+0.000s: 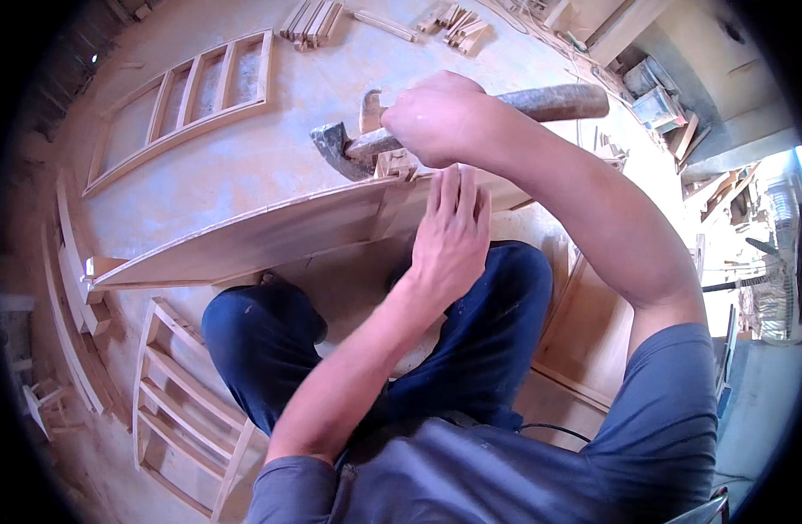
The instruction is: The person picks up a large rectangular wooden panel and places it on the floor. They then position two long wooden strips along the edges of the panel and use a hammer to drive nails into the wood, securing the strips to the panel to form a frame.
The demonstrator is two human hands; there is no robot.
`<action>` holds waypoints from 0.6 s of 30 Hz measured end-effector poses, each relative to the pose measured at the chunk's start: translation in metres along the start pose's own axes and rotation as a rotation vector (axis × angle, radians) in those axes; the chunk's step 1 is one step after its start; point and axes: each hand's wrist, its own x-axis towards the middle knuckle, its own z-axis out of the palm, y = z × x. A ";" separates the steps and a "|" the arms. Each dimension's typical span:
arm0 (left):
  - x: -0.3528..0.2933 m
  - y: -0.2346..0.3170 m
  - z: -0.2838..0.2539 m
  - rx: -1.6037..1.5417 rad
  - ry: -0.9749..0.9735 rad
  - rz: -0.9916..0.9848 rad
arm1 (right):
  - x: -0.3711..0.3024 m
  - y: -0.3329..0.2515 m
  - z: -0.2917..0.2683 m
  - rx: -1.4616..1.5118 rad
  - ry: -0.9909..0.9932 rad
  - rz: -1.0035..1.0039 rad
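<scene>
My right hand [436, 118] is closed round the worn wooden handle of a hatchet [563, 102]. Its dark metal head [338, 150] is on the left, just above the panel's upper edge. A curved wooden panel [279, 237] stands on edge across the front of my knees, with a batten on its near face. My left hand [453, 231] is at that upper edge, right of the hatchet head, fingers close together and bent over the rim; its thumb is hidden. Small wood blocks [394, 162] show at the edge beside the head, partly covered by my right hand.
A slatted wooden frame [191, 98] lies on the floor at the far left, and a curved one [187, 406] at the near left. Bundled sticks [312, 22] lie at the back. Right of my knee is another panel [584, 336]. Long strips [65, 297] lie along the left.
</scene>
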 end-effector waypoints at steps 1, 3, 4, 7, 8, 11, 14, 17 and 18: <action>0.012 0.005 -0.008 0.100 -0.033 -0.014 | -0.004 0.001 0.000 0.004 -0.022 -0.022; 0.012 0.009 -0.045 -0.093 -0.160 0.051 | -0.004 0.008 0.010 0.035 -0.046 -0.003; 0.004 0.006 -0.060 -0.193 -0.231 0.099 | -0.007 0.012 0.017 0.061 -0.057 0.022; -0.038 -0.022 -0.095 -0.109 -0.027 -0.143 | -0.016 0.009 0.017 0.092 -0.046 0.008; -0.045 -0.026 -0.099 -0.033 -0.020 -0.298 | -0.018 0.007 0.021 0.103 -0.037 -0.002; -0.046 -0.029 -0.097 -0.153 0.023 -0.493 | -0.026 0.002 0.027 0.149 0.003 -0.025; -0.054 -0.041 -0.113 -0.295 0.148 -0.643 | -0.046 0.001 0.030 0.177 -0.027 -0.043; -0.058 -0.060 -0.145 -0.458 0.225 -0.973 | -0.070 -0.005 0.054 0.248 0.047 -0.054; -0.050 -0.069 -0.154 -0.317 0.140 -0.898 | -0.075 -0.006 0.063 0.277 0.087 -0.059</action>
